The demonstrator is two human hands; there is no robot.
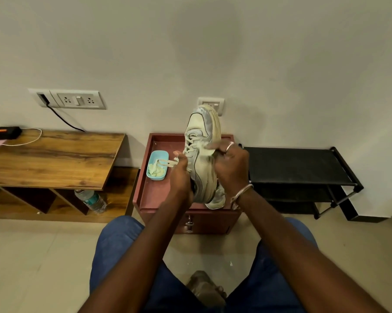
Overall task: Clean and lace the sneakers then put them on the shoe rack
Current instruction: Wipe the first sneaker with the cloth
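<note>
1. The sneaker (pixel 201 150) is held toe-up above the red surface (pixel 154 195), probably so its eyelets face the person.
2. The right hand (pixel 232 163) grips the sneaker's sole side with curled fingers, apparently to steady it against the pull on the lace.
3. The left hand (pixel 179 175) pinches the lace (pixel 166 163) ends and draws them sideways over the blue tub (pixel 156 154), seemingly to tighten the lacing.
4. A second sneaker (pixel 216 199) lies on the surface beneath, partly hidden.
5. The shoe rack (pixel 299 166) stands just to the right, handy for putting the pair away; neither sneaker is on it yet.
</note>
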